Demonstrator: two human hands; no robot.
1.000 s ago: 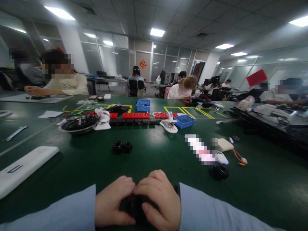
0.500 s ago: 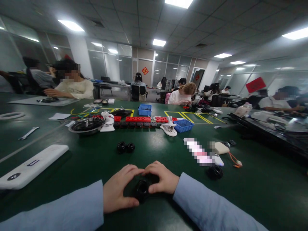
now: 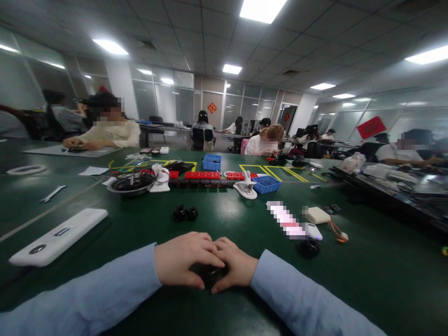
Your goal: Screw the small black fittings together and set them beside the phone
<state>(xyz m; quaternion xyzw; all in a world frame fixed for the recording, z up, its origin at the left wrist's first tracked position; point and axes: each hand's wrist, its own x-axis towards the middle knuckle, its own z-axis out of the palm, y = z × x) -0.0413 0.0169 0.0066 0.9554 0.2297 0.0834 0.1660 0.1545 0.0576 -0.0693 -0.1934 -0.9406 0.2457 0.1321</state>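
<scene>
A shiny black, ring-like part (image 3: 211, 275), resembling a small tyre, rests on the green table (image 3: 140, 303) between my hands and is mostly covered by them. My left hand (image 3: 187, 259) curls round it from the left, its fingers over the top and overlapping the other hand. From the right, my right hand (image 3: 236, 266) closes round the same part, thumb in front. Two similar black rings (image 3: 179, 213) stand side by side beyond my hands. One more black ring (image 3: 310, 248) lies to the right.
To the left are a white power bank-like device (image 3: 58, 238) and a wrench (image 3: 53, 193). Farther back stand a metal bowl (image 3: 121, 189), red blocks in a row (image 3: 202, 175), a white clip (image 3: 246, 188) and blue bins (image 3: 267, 184). A pixelated phone (image 3: 285, 219) lies right. Other people sit beyond.
Both hands have closed in on the black ring-like part. My left fingers have moved right, over the part and onto my right hand. The view has shifted slightly.
</scene>
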